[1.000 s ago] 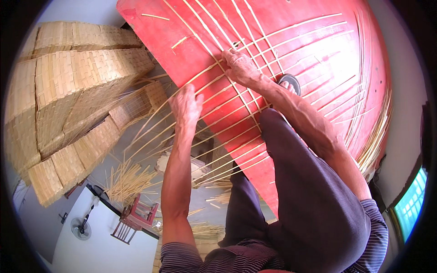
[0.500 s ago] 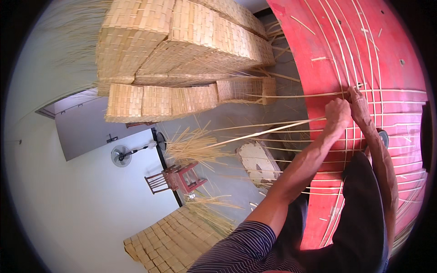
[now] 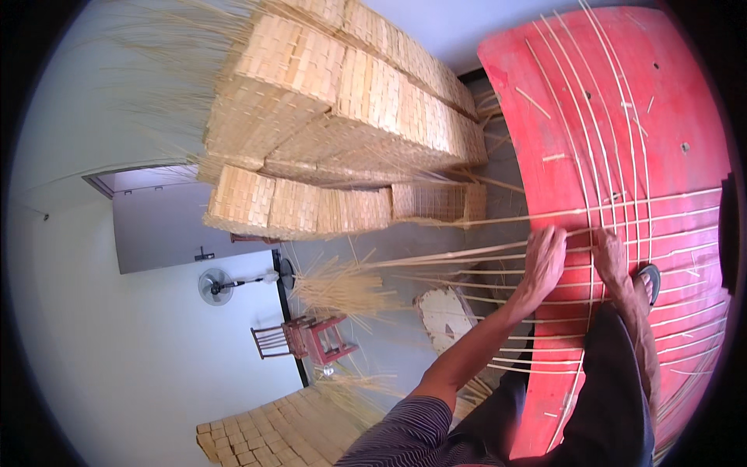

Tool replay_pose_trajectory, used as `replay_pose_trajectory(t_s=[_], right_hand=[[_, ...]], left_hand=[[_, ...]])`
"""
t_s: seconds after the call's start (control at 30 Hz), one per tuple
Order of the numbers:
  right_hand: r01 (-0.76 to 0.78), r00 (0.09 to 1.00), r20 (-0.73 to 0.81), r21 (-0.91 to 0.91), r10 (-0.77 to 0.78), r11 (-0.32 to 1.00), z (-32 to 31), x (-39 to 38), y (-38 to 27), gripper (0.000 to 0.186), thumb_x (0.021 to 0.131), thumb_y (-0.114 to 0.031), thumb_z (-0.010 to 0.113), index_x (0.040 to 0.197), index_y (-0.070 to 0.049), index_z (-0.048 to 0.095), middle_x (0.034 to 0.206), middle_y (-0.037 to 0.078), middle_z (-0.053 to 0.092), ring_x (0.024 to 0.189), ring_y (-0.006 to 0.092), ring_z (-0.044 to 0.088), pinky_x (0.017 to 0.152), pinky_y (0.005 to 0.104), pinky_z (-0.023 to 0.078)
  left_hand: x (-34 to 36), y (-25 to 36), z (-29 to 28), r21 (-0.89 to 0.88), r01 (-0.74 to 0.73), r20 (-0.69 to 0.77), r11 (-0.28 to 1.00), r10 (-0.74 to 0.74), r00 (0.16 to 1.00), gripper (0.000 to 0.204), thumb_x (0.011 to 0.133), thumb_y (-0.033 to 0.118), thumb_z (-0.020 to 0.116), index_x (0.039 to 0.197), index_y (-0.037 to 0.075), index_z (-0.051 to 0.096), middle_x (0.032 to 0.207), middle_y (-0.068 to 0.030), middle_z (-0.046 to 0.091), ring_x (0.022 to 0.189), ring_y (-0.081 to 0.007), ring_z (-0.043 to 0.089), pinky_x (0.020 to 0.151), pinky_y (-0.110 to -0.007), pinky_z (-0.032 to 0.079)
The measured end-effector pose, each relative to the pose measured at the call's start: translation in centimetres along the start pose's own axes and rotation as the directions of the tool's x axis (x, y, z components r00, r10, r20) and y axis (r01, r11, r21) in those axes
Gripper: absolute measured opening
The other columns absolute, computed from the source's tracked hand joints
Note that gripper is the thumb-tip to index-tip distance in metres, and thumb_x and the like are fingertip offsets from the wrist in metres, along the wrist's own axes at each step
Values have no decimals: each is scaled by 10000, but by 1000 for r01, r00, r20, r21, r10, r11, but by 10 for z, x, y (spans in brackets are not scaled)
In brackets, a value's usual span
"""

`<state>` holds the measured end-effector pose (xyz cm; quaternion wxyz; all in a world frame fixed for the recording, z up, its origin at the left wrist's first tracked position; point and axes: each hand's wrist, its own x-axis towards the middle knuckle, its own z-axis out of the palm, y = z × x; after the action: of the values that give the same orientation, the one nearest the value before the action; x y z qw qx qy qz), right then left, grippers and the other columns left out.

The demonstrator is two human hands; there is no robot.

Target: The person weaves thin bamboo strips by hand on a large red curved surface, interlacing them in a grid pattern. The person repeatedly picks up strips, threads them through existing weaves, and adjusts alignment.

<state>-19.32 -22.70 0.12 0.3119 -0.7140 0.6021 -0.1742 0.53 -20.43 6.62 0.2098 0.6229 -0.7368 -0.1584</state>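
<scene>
A loose grid of pale split-cane strips (image 3: 586, 114) lies across a curved red sheet (image 3: 669, 101). My left hand (image 3: 546, 261) is closed around a long strip (image 3: 459, 253) that runs off to the left, over the sheet's edge. A short gap away, my right hand (image 3: 611, 258) bends over the crossing strips with its fingers pinched together on one of them; the exact grip is partly hidden. Beside that hand, my sandalled foot (image 3: 647, 285) rests on the sheet among the strips.
Tall stacks of woven baskets (image 3: 389, 93) stand at upper left. A bundle of loose strips (image 3: 338, 288), a red wooden chair (image 3: 311, 338), a fan (image 3: 216, 287) and a worn whitish board (image 3: 445, 319) are on the left. More woven pieces (image 3: 264, 424) sit at lower left.
My hands were together at a crossing; now they are apart, the left one further left along the strip. The whole view has shifted, showing more of the sheet's far end and my foot.
</scene>
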Motion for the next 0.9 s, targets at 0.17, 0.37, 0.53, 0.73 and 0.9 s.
replay_pose_trajectory(t_s=[0.17,0.37,0.53,0.73,0.9], right_hand=[[42,994,-104,186,-22,982,19,-4,15,58,771,49,536,789,-6,532,736,226,579,688,441,589,594,510,446],[45,992,-121,172,-24,984,29,-11,6,61,759,56,524,758,-5,526,709,234,553,688,454,565,610,537,438],[12,1000,-14,337,-7,941,-20,7,-31,149,837,-94,544,923,-27,645,853,214,649,835,424,624,719,506,505],[-47,998,34,55,45,997,4,3,3,339,781,-285,715,1022,-56,646,923,188,657,905,411,642,734,513,519],[-80,997,-15,104,82,991,-8,3,-10,108,754,-35,568,857,-3,560,880,235,628,846,445,638,711,527,509]], left_hand=[[-62,-37,-3,113,133,110,985,-145,983,269,846,131,648,1070,37,533,971,-142,548,976,-335,567,860,-461,437],[-68,-48,-5,217,142,203,966,-187,961,366,827,222,689,1119,54,544,1056,-136,595,987,-314,599,859,-462,445],[-11,-33,7,252,88,348,964,-175,921,225,790,195,672,943,41,612,792,-148,647,748,-338,651,643,-484,500],[6,4,47,125,124,303,984,-157,940,216,854,253,690,856,48,621,755,-204,659,747,-414,662,679,-539,522],[9,-2,50,95,166,313,982,-188,931,252,840,288,734,836,72,604,770,-184,673,748,-417,662,665,-536,513]])
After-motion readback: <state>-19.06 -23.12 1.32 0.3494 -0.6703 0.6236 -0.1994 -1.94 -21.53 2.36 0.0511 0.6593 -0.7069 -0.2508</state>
